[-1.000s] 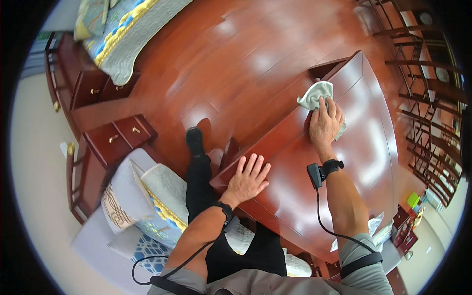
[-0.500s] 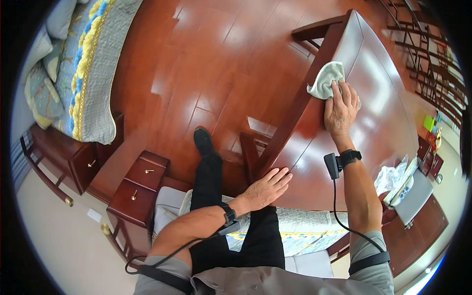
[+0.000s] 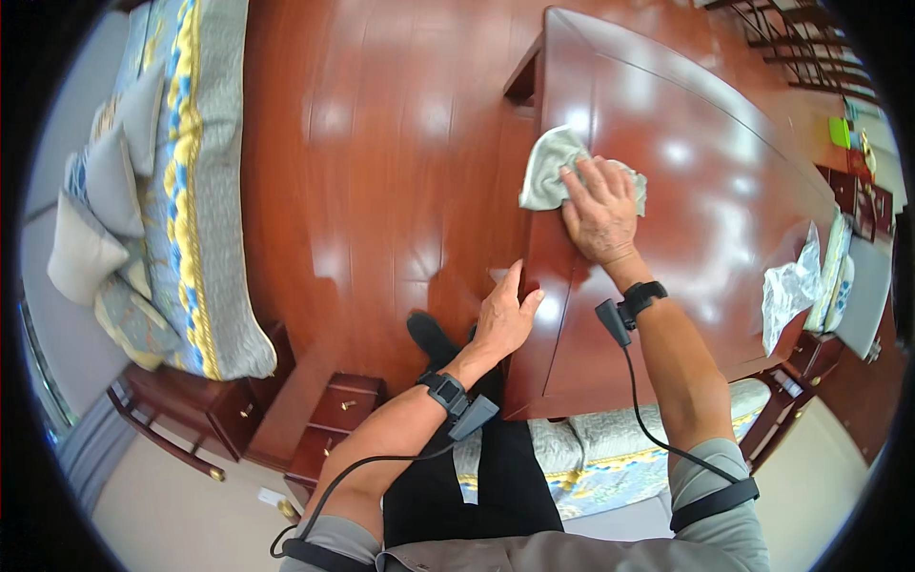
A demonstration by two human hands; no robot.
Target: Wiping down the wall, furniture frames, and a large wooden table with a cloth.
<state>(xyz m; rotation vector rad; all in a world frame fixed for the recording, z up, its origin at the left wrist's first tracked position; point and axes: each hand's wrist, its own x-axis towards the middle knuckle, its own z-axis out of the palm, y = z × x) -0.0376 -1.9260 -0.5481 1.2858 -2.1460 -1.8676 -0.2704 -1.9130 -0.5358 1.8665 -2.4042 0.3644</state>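
Note:
A pale grey-green cleaning cloth [image 3: 549, 175] lies bunched on the glossy dark-red wooden table [image 3: 658, 305], close to its left edge. My right hand [image 3: 604, 217] presses down on the cloth, its fingers spread and slightly bent over it. Part of the cloth shows on either side of those fingers. Nearer to me, my left hand [image 3: 505, 316] is at the table's left edge, with the index finger and thumb apart and nothing visible in it. Whether its far fingers touch the edge, I cannot tell.
A crumpled clear plastic bag [image 3: 791, 291] lies on the table's right side. To the left stands a wooden sofa with a quilted cover [image 3: 221, 172] and cushions [image 3: 88, 238]. A small drawer cabinet [image 3: 345, 405] is at lower left. Wooden chairs [image 3: 805, 48] stand at far right.
My view has shifted, so more of the table shows. My right hand still presses the cloth by the edge. My left hand has turned from lying flat on the tabletop to pointing forward along its edge.

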